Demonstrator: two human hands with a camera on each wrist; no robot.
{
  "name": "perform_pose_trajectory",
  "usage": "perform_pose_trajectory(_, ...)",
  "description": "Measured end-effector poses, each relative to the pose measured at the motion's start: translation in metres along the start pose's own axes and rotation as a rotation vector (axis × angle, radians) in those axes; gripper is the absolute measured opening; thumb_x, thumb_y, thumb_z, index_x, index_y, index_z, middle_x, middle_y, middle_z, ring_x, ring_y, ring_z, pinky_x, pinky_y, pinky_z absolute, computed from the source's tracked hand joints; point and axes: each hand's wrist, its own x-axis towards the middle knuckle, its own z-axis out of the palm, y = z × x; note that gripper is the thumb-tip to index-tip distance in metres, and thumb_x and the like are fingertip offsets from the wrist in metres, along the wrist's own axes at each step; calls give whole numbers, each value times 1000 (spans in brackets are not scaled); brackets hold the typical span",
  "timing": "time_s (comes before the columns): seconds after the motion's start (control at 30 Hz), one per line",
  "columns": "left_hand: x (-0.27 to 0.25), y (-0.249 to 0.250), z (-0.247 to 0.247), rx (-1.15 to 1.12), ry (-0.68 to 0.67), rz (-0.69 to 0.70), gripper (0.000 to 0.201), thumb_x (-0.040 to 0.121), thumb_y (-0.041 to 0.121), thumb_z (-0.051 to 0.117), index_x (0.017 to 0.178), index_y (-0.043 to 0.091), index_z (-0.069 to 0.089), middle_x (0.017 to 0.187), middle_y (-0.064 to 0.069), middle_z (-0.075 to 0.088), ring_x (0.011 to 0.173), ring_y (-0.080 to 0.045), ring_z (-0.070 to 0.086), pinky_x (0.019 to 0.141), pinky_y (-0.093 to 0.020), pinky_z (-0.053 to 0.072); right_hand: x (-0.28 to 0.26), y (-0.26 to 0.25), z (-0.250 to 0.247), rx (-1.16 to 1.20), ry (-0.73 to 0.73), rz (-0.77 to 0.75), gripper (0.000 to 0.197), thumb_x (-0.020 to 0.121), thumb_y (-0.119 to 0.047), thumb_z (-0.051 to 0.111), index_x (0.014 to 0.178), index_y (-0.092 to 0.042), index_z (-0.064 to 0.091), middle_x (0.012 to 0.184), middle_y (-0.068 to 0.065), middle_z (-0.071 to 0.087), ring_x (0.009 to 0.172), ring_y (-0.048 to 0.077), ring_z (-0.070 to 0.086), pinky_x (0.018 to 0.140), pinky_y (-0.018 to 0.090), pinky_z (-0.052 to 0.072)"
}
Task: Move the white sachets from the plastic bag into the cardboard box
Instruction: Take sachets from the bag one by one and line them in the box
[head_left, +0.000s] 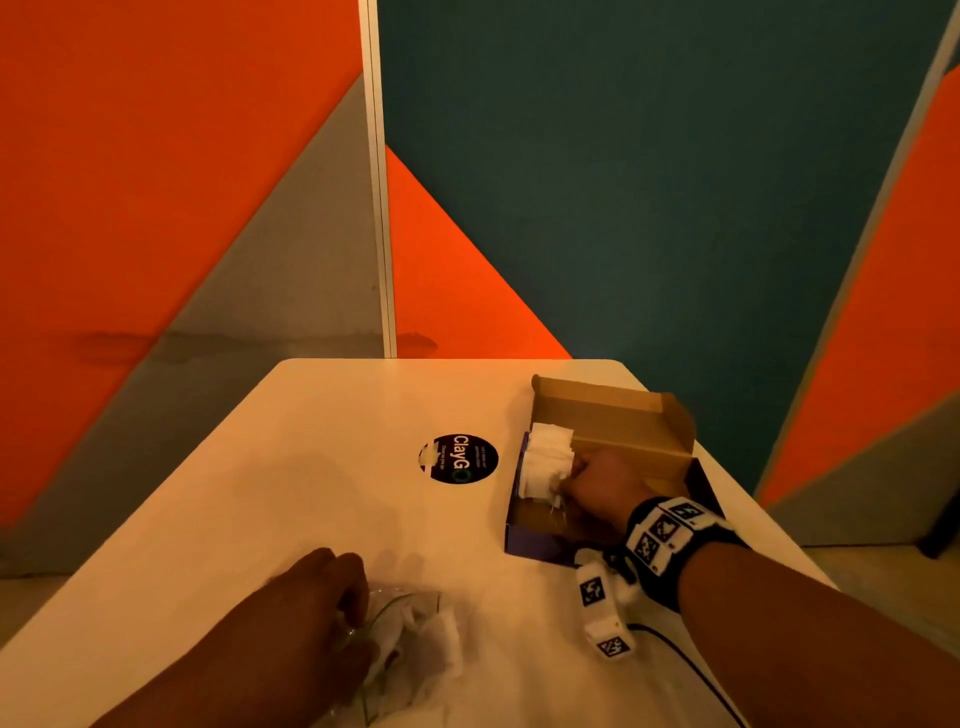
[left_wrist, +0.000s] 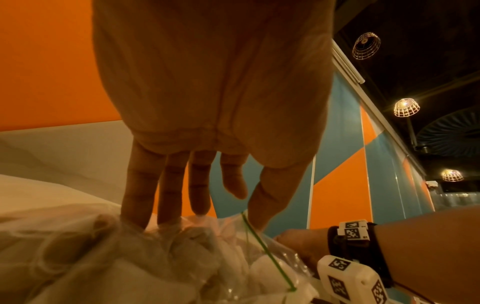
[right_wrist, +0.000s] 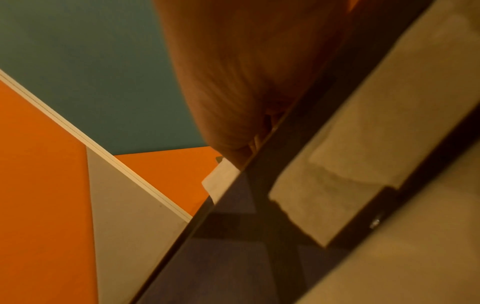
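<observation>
An open cardboard box (head_left: 613, 415) sits at the table's right, with several white sachets (head_left: 548, 457) stacked at its left end. My right hand (head_left: 571, 486) is inside the box, its curled fingers closed on a sachet at the stack's near end. In the right wrist view only the palm (right_wrist: 233, 82) and the dark box wall (right_wrist: 259, 246) show. The clear plastic bag (head_left: 415, 629) (left_wrist: 182, 257) with a green zip line (left_wrist: 262, 246) lies near the front edge, with sachets (left_wrist: 267, 271) inside. My left hand (head_left: 332, 592) (left_wrist: 202, 209) presses straight fingers onto the bag.
A round black sticker (head_left: 458, 458) marks the white table (head_left: 260, 493) left of the box. A white marker-covered block (head_left: 602, 613) with a dark cable lies between bag and box. Orange, grey and teal partition walls stand behind the table's far edge.
</observation>
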Motion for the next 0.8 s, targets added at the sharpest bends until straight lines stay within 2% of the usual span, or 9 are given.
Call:
perform_pose_trajectory(0.17, -4, 3, -2, -15, -3, 33, 19, 87, 47, 65, 87, 38, 48, 100, 19, 50, 90, -2, 57, 81, -22, 53, -8, -5, -4, -38, -1, -86, 27, 92, -29, 64, 68, -29, 52, 98, 5, 70, 96, 25, 65, 83, 33, 49)
perform_pose_trajectory(0.23, -5, 2, -2, -21, 4, 42, 18, 87, 47, 64, 89, 37, 49, 100, 19, 50, 90, -3, 56, 82, -23, 53, -11, -6, -11, -31, 0, -71, 12, 88, -36, 64, 84, -29, 55, 100, 3, 67, 92, 22, 62, 83, 36, 49)
perform_pose_trajectory(0.3, -5, 1, -1, -25, 4, 40, 18, 87, 47, 63, 90, 36, 49, 100, 18, 51, 90, -2, 56, 82, -25, 52, -16, -8, -17, -53, 104, -71, 30, 83, -39, 64, 105, -21, 55, 104, 3, 63, 91, 22, 60, 77, 34, 48)
perform_pose_trajectory(0.37, -6, 0, -1, -33, 4, 34, 18, 87, 47, 63, 92, 36, 50, 100, 18, 51, 90, -2, 56, 83, -26, 53, -41, -21, -19, -61, 180, -200, 24, 87, -35, 64, 106, -22, 55, 101, -1, 62, 88, 18, 61, 73, 30, 47)
perform_pose_trajectory(0.43, -7, 0, 1, -44, 11, 25, 18, 86, 46, 64, 92, 36, 50, 100, 18, 52, 89, -3, 57, 83, -27, 54, -79, -38, -15, -12, 67, -407, 10, 88, -33, 66, 95, -28, 60, 93, -9, 65, 80, 7, 61, 69, 26, 52)
perform_pose_trajectory(0.5, -7, -1, 2, -65, 15, 9, 16, 86, 43, 65, 90, 36, 51, 99, 18, 53, 88, -3, 58, 81, -28, 55, -116, -49, -2, 0, -176, -584, 11, 87, -36, 69, 92, -28, 64, 91, -12, 64, 79, 2, 61, 71, 21, 53)
perform_pose_trajectory(0.6, -8, -3, 2, -115, 6, -17, 12, 87, 34, 65, 90, 34, 53, 100, 15, 54, 88, -5, 58, 80, -28, 54, -145, -54, 27, -156, -403, -785, 17, 85, -40, 66, 96, -27, 65, 104, -9, 61, 93, 9, 57, 84, 34, 54)
perform_pose_trajectory(0.67, -9, -3, 2, -123, -1, -16, 13, 88, 30, 64, 91, 34, 53, 101, 15, 54, 89, -5, 58, 81, -28, 54, -149, -52, 46, -252, -388, -872, 16, 86, -38, 61, 98, -27, 64, 106, -3, 59, 97, 15, 52, 83, 38, 53)
perform_pose_trajectory(0.8, -9, -4, 3, -150, 13, -13, 10, 90, 27, 62, 92, 32, 53, 100, 13, 56, 85, -6, 59, 77, -28, 54, -150, -52, 55, -245, -329, -729, 18, 84, -41, 66, 100, -35, 60, 107, -4, 50, 96, 19, 52, 75, 31, 48)
